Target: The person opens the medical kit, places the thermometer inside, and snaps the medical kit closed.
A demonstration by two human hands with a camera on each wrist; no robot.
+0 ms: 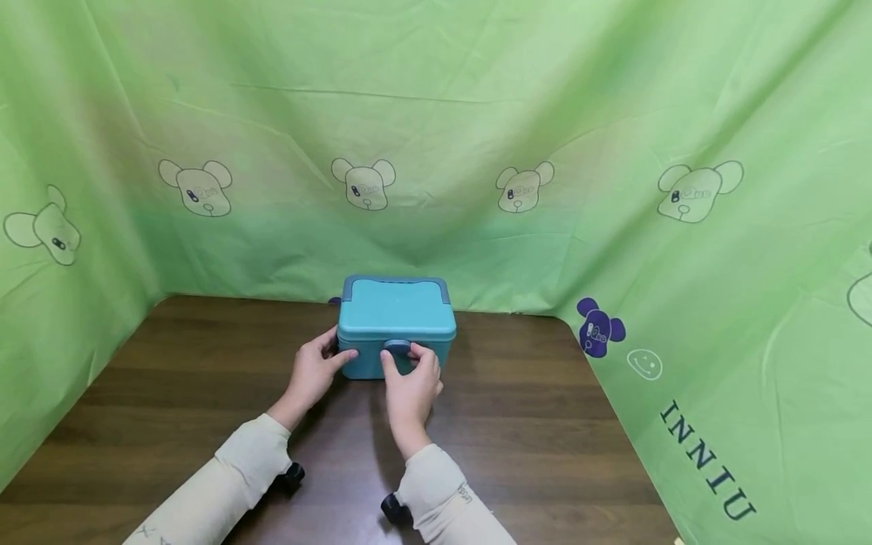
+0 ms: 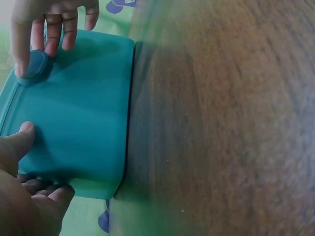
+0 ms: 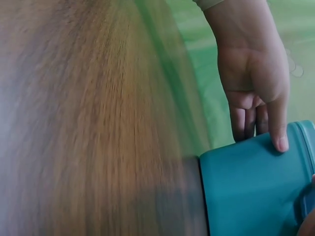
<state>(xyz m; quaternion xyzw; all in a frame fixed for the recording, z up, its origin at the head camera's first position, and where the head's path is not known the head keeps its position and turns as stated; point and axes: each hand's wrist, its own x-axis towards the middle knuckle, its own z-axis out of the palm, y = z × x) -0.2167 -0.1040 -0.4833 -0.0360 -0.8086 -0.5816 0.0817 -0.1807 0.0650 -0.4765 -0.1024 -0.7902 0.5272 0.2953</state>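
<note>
A teal lidded box (image 1: 397, 309) with a darker blue handle (image 1: 433, 281) folded round its lid stands on the wooden table. My left hand (image 1: 315, 372) grips its left front corner, thumb on the front wall and fingers round the side; the left wrist view shows those fingers curled at the side wall (image 2: 81, 132). On the front, just under the lid's rim, is an oval dark blue latch (image 1: 397, 347). My right hand (image 1: 412, 386) holds this latch between thumb and forefinger, its other fingers bent below. The lid sits down on the box.
The brown wooden table (image 1: 545, 424) spreads round the box. A green cloth (image 1: 436, 113) printed with bear heads hangs behind and at both sides, close behind the box. Both sleeves (image 1: 255, 454) are pale, with a small black device (image 1: 291, 478) under each wrist.
</note>
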